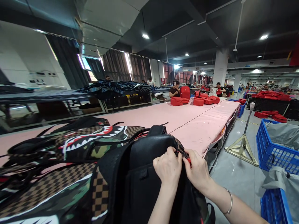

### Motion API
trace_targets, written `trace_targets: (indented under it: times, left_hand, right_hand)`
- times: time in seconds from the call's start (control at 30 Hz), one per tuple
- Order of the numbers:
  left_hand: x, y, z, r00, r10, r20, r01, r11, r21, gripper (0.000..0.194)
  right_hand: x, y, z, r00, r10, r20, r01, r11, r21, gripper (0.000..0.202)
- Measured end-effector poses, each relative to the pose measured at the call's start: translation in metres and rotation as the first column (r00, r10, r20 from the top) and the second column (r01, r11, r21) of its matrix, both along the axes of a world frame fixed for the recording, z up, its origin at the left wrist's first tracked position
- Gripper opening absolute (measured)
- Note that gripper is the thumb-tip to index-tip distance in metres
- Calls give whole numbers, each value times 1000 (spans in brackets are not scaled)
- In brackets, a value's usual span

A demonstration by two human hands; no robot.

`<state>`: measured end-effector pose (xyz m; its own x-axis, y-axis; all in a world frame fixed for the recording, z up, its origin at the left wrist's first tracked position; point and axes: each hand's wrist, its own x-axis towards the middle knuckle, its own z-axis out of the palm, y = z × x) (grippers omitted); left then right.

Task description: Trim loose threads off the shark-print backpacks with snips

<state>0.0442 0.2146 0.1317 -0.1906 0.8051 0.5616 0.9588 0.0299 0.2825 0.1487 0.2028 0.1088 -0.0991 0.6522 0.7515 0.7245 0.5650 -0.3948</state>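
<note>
A black backpack (140, 177) with checkered and camouflage parts lies at the near edge of a pink-covered table (149, 115). My left hand (168, 165) pinches the bag's upper right edge, its fingers curled. Close beside it, my right hand (197, 168) is closed around a small tool with red on it, whose dark front end meets the edge by my left fingertips. What the tool is cannot be made out clearly. A silver bracelet (230, 201) circles my right wrist.
Camouflage bags with shark-teeth prints (91, 137) lie to the left. Red bags (178, 101) and two seated people are at the table's far end. Blue crates (275, 152) and a metal stand (243, 149) occupy the floor at right.
</note>
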Motion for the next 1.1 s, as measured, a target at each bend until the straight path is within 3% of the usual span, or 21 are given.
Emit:
trace_targets:
  times: [0.8,1.1]
  left_hand:
    - [0,2,-4,999,-4,-41,6,999,45,23]
    - [0,7,-12,998,16,-58,-9,993,121,21]
  right_hand:
    - [-5,-1,-3,999,-17,-27,16,998,-68,28]
    - [-3,4,-7,993,61,-102,-71,993,-93,28]
